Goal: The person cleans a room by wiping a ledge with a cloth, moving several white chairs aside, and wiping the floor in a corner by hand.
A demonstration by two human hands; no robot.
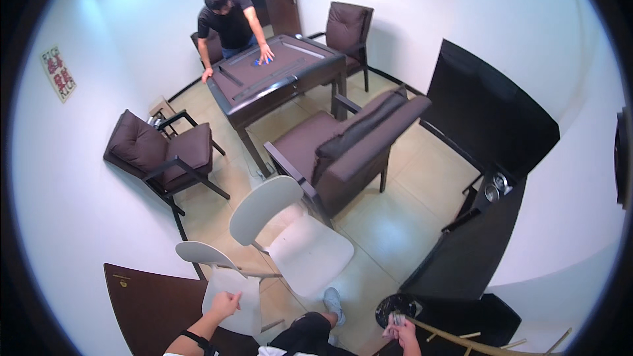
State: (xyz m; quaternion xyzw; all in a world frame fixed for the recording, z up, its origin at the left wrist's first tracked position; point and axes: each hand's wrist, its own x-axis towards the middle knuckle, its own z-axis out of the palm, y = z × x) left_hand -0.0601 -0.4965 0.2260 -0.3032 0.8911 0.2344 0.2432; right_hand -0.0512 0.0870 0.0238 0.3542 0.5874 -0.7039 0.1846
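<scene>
My left hand (226, 304) is curled closed above the seat of a small white chair (247, 289), with nothing visible in it. At the lower right my right hand (408, 335) grips a crumpled pinkish cloth (390, 329). The cloth is over the near rim of a dark round bin (383, 306), whose contents are too small to make out. A larger white chair (311, 252) stands just ahead, beside my shoe (335, 305).
Across the room a person (232, 22) leans over a dark mahjong-style table (269, 81), one hand on a blue cloth. Brown armchairs (190, 146) surround it. A black cabinet (467, 247), a large dark screen (487, 111) and a gold rack (465, 340) line the right side.
</scene>
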